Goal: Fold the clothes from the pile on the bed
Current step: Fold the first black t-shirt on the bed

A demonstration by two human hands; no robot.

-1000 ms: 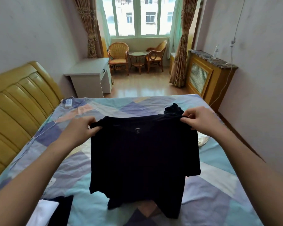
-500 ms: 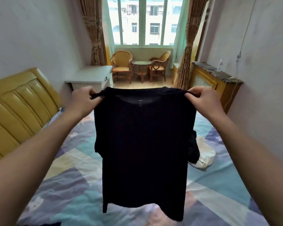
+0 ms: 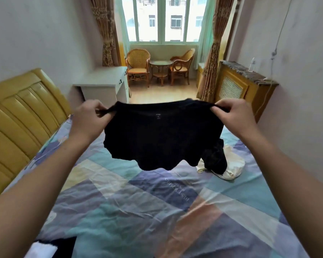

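Head view, centre frame: my two hands, left hand (image 3: 90,120) and right hand (image 3: 235,118), pinch one soft black T-shirt (image 3: 160,136), fingers clamped on its shoulders. One crumpled pile (image 3: 222,161) lies right of centre on the wrinkled patchwork bed (image 3: 138,211).

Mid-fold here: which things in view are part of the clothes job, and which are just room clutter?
Part of the job:
black shirt, pinched at the shoulders by left hand and right hand
clothes pile, dark and cream pieces
bed
dark and white clothes at the near edge

Just lying about:
white desk
wicker chairs
round table
radiator cover
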